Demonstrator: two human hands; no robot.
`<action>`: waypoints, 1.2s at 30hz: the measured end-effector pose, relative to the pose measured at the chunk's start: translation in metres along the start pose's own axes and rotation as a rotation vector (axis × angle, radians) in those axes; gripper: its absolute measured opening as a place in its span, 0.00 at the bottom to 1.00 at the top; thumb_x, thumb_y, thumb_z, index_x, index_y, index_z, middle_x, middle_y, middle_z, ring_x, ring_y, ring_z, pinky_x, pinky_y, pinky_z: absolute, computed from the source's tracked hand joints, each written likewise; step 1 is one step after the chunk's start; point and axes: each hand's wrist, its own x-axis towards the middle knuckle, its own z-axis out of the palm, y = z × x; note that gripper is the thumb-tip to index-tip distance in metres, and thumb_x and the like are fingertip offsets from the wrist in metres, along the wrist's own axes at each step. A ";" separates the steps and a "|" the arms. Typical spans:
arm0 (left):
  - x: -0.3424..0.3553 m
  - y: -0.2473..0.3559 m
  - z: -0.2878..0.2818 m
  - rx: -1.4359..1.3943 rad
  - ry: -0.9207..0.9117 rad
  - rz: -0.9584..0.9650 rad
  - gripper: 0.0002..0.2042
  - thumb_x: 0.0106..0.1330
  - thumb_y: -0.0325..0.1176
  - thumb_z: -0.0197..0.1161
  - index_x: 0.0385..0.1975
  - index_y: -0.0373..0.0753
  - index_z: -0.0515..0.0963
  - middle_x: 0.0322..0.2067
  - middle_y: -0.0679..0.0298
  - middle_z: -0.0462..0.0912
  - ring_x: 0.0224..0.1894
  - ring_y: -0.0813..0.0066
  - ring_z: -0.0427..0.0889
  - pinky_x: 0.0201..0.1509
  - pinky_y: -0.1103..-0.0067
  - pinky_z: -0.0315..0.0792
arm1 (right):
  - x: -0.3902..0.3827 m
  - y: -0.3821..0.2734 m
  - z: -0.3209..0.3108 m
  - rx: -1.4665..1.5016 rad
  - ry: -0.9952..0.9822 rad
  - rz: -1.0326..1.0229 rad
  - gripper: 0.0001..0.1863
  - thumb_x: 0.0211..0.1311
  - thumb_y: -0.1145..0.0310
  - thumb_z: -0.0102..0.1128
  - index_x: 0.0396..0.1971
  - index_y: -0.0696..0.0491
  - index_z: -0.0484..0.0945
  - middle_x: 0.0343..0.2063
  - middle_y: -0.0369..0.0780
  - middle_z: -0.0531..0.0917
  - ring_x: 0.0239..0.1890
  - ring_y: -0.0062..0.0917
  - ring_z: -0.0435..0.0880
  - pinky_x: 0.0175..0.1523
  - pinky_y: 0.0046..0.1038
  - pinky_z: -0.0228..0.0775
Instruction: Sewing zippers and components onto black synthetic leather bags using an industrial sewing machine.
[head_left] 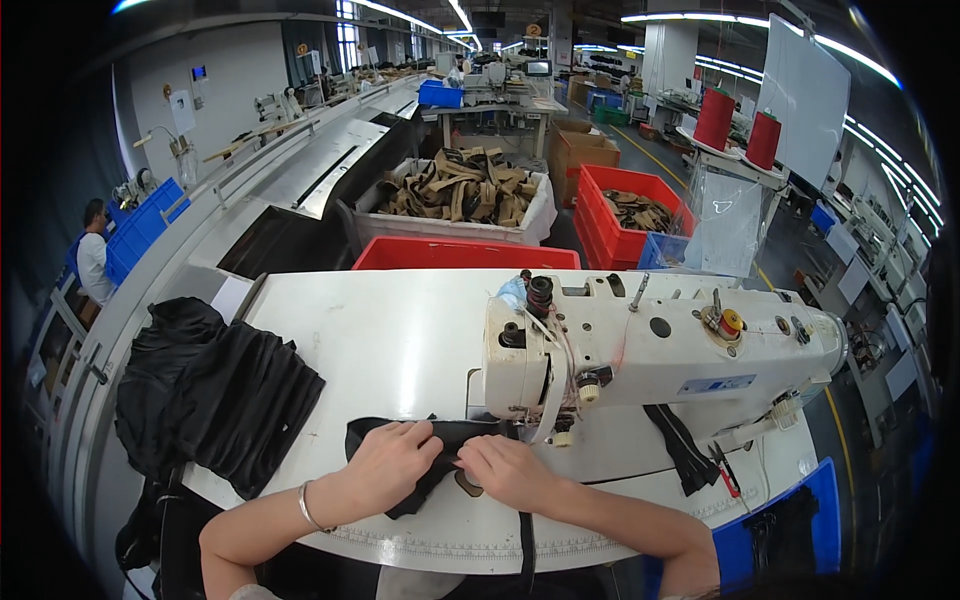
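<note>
Head view: left hand [392, 462] and right hand [508, 468] lie side by side, palms pressing the black fabric strip [440, 436] flat on the white table [380, 340], seemingly to keep it smooth beside the needle. At two o'clock sits the sewing machine [650, 350]; at nine o'clock, a heap of black cloth [215, 395].

A black fabric strip [440, 440] is pressed flat by the left hand [392, 462] and right hand [507, 468]. It is laid before a white sewing machine [650, 350].
</note>
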 end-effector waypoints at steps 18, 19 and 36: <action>0.006 -0.014 0.005 -0.049 -0.085 -0.069 0.09 0.44 0.20 0.60 0.27 0.36 0.77 0.23 0.56 0.82 0.31 0.57 0.84 0.34 0.67 0.76 | 0.018 -0.010 0.012 -0.051 -0.157 0.175 0.08 0.48 0.76 0.58 0.30 0.58 0.71 0.27 0.42 0.75 0.35 0.34 0.78 0.44 0.31 0.71; 0.010 -0.017 0.001 -0.083 -0.156 -0.125 0.11 0.44 0.19 0.59 0.29 0.36 0.78 0.23 0.55 0.82 0.31 0.56 0.83 0.34 0.66 0.76 | 0.019 -0.011 0.012 0.010 -0.187 0.233 0.08 0.48 0.76 0.58 0.30 0.58 0.71 0.28 0.43 0.75 0.36 0.35 0.78 0.45 0.32 0.72; 0.023 -0.027 0.008 -0.655 -0.098 -0.367 0.12 0.57 0.38 0.70 0.31 0.35 0.84 0.18 0.55 0.79 0.18 0.63 0.76 0.26 0.75 0.70 | 0.001 0.001 -0.001 0.148 0.028 0.295 0.10 0.61 0.77 0.59 0.42 0.59 0.76 0.40 0.45 0.81 0.43 0.40 0.83 0.47 0.35 0.78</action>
